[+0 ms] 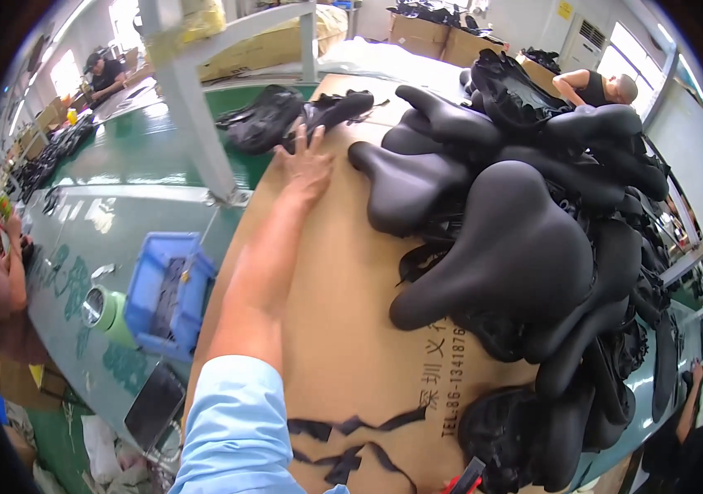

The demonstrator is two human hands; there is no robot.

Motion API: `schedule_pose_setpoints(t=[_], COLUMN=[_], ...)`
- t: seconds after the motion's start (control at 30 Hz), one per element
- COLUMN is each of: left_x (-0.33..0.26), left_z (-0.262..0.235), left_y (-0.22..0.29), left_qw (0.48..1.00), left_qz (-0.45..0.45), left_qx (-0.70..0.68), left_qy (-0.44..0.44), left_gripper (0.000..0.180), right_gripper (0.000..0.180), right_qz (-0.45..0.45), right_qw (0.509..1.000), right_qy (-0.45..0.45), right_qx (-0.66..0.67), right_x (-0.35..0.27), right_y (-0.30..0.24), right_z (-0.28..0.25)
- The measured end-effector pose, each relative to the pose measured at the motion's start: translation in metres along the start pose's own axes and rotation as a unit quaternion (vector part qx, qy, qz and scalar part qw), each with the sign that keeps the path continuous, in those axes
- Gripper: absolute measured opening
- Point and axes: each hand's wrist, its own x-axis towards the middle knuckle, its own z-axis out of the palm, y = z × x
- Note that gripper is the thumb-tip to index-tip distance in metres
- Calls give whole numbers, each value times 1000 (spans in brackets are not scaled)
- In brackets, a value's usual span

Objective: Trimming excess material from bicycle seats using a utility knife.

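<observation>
My left hand [306, 169] reaches forward over the brown cardboard [343, 313], fingers spread and nothing held. Its fingertips overlap the near edge of a black bicycle saddle [339, 107]; I cannot tell whether they touch it. Beside that saddle, a crumpled-looking black piece [261, 119] overhangs the green table. To the right is a large heap of black bicycle saddles [508, 239], some with undersides showing. At the bottom edge the end of a red and black tool [465, 479] pokes into view. My right hand is not visible.
Black strips [351, 428] lie on the near cardboard. Left are a blue bin [166, 296] with dark pieces, a green container [108, 313] and a dark tablet-like slab [155, 405]. A white metal post [195, 115] rises by the board. Other people sit or stand around.
</observation>
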Motion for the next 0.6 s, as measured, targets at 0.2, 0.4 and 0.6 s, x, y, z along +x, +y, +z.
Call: schedule_pose_setpoints(t=[0.2, 0.4, 0.6], left_x=[46, 42, -14], left_z=[18, -40, -128], left_y=[-23, 21, 139], left_qw=[971, 940, 924], left_qz=[-185, -2, 203], left_qx=[23, -334, -281], left_qy=[-147, 66, -161], left_gripper=[48, 54, 72], right_gripper=[34, 30, 27], right_qz=[25, 15, 9], right_qw=[999, 999, 996], right_qy=[38, 4, 9], right_qx=[-19, -48, -89], right_x=[-3, -3, -14], right_y=[0, 1, -2], right_z=[1, 5, -3])
